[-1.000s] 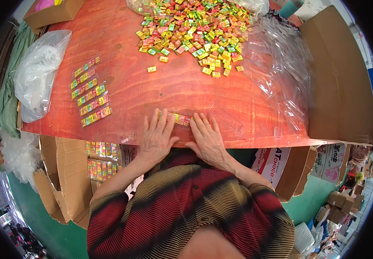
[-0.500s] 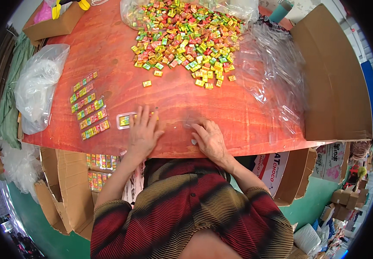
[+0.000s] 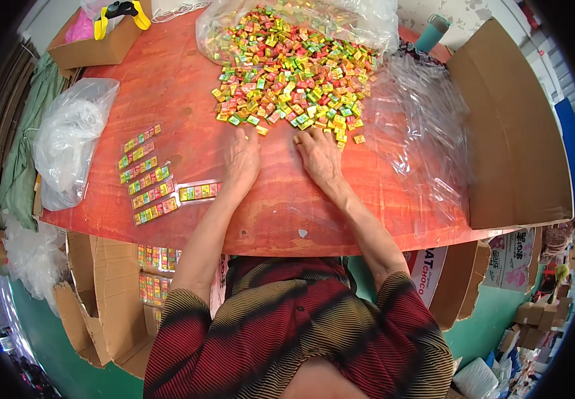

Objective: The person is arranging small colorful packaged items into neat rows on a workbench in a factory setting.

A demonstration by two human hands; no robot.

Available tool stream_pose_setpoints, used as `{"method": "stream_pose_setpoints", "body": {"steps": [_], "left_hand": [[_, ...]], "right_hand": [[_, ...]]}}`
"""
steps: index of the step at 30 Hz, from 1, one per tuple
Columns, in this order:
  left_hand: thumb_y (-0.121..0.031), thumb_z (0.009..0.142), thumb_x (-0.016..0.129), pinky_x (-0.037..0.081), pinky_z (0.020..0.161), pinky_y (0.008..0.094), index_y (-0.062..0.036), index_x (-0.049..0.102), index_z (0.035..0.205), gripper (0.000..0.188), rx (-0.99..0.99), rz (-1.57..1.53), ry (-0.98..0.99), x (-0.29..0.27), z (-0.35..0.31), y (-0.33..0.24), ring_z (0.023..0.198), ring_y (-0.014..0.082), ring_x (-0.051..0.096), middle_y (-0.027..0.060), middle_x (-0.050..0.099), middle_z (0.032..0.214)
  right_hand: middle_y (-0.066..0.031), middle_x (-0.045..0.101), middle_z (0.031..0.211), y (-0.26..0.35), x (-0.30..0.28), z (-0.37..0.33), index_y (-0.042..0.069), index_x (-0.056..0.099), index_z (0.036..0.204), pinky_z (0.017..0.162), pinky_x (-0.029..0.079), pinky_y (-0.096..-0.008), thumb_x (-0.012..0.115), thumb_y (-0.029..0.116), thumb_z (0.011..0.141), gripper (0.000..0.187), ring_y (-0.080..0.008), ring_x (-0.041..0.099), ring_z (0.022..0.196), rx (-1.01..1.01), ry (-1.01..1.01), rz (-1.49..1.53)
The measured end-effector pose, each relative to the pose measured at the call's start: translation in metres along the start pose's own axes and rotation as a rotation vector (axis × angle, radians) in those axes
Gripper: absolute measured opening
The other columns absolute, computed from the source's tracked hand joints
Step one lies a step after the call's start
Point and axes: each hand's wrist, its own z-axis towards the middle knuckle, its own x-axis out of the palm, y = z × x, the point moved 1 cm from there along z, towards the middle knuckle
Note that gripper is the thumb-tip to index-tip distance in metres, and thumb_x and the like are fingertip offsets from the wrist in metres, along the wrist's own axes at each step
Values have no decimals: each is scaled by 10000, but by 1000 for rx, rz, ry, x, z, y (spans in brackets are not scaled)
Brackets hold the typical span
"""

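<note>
Both of my hands reach forward to the near edge of a large pile of small printed blocks (image 3: 294,80), which look like wrapped sweets in yellow, red, green and orange. My left hand (image 3: 242,158) is closed beside a yellow block (image 3: 261,130); what its curled fingers hold is mostly hidden. At the pile's front edge, my right hand (image 3: 320,154) has its fingers bent together, with a bit of yellow block showing at the tips. Left of my left forearm lies a clear plastic tray (image 3: 199,192) filled with a row of blocks, touching a column of similar filled trays (image 3: 151,179).
Clear empty trays (image 3: 427,113) heap up at right, before a tall cardboard flap (image 3: 513,126). A clear plastic bag (image 3: 71,139) lies at left. A cardboard box (image 3: 98,50) and a teal bottle (image 3: 432,33) stand at the back. Below the table, an open carton (image 3: 118,286) holds filled trays.
Both hands have moved forward from the table's near side to the pile. The filled tray, formerly under my left hand, is uncovered and sits closer to the column of trays.
</note>
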Motion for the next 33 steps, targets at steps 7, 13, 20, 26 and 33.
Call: {"method": "stream_pose_setpoints", "body": {"steps": [7,13,20,26,33], "left_hand": [[-62,772,581,445,663,479,-56,499,1024,265,129,-325,151,4,-12,-33,783,395,530,179,453,947],[-53,742,612,444,680,442,-55,537,991,260,159,-412,70,2,-13,-27,808,360,538,160,489,878],[-100,711,660,445,659,439,-26,566,895,220,89,-321,62,-4,-17,-22,764,354,547,155,525,840],[-155,716,675,442,651,446,-16,550,887,253,24,-307,38,-6,-18,-23,737,361,552,157,528,865],[-159,763,636,438,723,423,-21,517,1040,331,111,-499,79,-9,-14,-31,878,352,527,166,487,974]], "right_hand": [[-124,551,970,-15,-22,-20,67,590,972,723,459,-390,599,110,758,219,-303,534,864,-253,74,238],[-122,565,1018,-15,-33,-20,59,584,1029,787,452,-363,614,93,757,275,-309,535,947,8,7,239],[-95,564,840,9,9,2,64,597,889,714,434,-382,615,101,686,207,-275,524,816,-300,14,22],[-107,562,814,11,14,-5,65,595,884,695,443,-392,592,113,739,152,-291,551,807,-175,0,51],[-132,555,884,-6,-34,-31,68,575,972,622,482,-391,600,133,774,210,-318,573,774,35,-7,217]]}}
